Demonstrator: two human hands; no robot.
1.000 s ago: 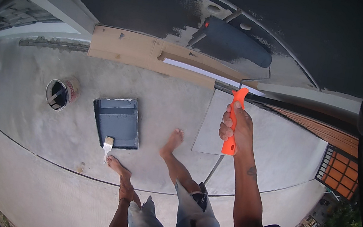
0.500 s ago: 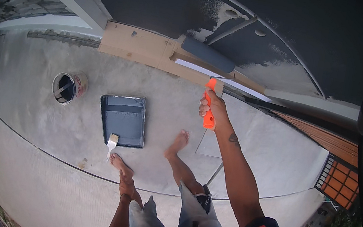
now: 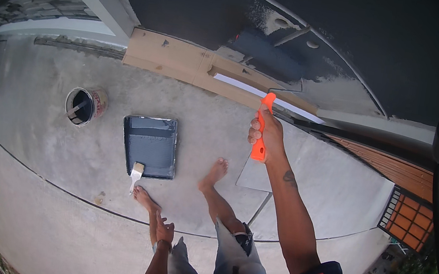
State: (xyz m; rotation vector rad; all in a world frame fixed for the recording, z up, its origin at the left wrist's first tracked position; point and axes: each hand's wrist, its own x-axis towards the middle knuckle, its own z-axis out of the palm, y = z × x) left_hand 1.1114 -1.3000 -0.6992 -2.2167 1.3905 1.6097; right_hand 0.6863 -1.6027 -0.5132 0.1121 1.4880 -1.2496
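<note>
Paint roller point(image 3: 271, 55) was in the upper middle of the frame, at the dark wall point(image 3: 182, 6); whether its cover touched the surface, I could not tell from my distant place. As I judged, most of the wall in view had its dark coat, but pale patches point(image 3: 339, 92) were left at the upper middle and toward the upper right. Paint also remained in the tray point(image 3: 176, 153), left of centre.

The roller looked dark and blurred, with a thin bent wire frame and a bright orange handle point(image 3: 267, 100). I saw the fingers of the right hand point(image 3: 270, 132) wrapped around this handle. The left hand point(image 3: 163, 229), at lower middle near the left leg point(image 3: 152, 219), held nothing, its fingers loosely spread.
</note>
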